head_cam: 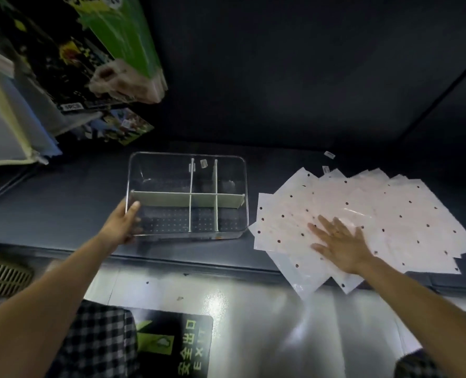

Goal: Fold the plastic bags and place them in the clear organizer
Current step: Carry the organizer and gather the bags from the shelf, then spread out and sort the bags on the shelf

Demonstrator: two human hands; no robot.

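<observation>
A fanned pile of translucent white plastic bags [362,214] dotted with dark spots lies at the right of the frame on the dark shelf [62,203], its near corners hanging over the front edge, and the right hand [340,241] rests flat on top of it with fingers straight and spread. Left of the pile, apart from it, the clear organizer [188,195] with white dividers sits at centre frame, gripped at its near left corner by the left hand [122,225]. Coloured packages [71,58] hang at upper left, and a floor sign [171,347] lies at the bottom.
</observation>
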